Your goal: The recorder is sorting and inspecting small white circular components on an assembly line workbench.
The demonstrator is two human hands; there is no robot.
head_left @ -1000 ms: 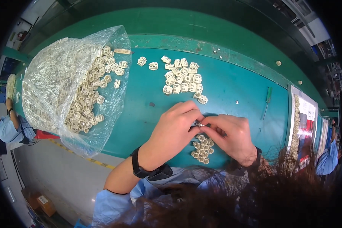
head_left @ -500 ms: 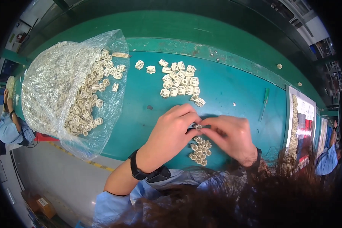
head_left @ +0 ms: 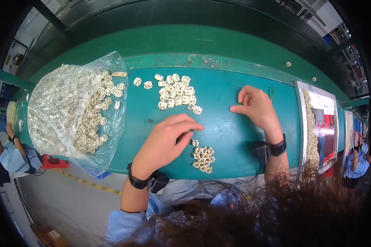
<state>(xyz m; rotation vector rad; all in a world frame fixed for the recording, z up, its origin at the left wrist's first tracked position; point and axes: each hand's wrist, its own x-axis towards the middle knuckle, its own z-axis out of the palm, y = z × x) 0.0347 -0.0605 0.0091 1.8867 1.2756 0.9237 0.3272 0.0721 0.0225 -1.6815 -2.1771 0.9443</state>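
My left hand point(head_left: 167, 138) hovers over the green table with its fingers stretched out and the thumb apart, holding nothing I can see. Just beyond its thumb stands a single cream plastic ring-shaped part point(head_left: 195, 143), open end up. Nearer to me, a tight cluster of the same parts point(head_left: 203, 158) stands on the table. My right hand point(head_left: 257, 108) is farther right, its fingers bent and its thumb apart from them, with no object showing between. Behind that hand a green-handled screwdriver point(head_left: 271, 92) is partly hidden.
A loose pile of cream parts point(head_left: 177, 91) lies at mid-table. A large clear plastic bag point(head_left: 55, 109) full of them spills open on the left. To the right stands a white-framed panel point(head_left: 303, 123). Small metal bits point(head_left: 209, 61) lie along the back ledge.
My hands, together at one cream part before, have come apart. That part is out of my fingers, the right hand has moved right and away from me, and the view has shifted.
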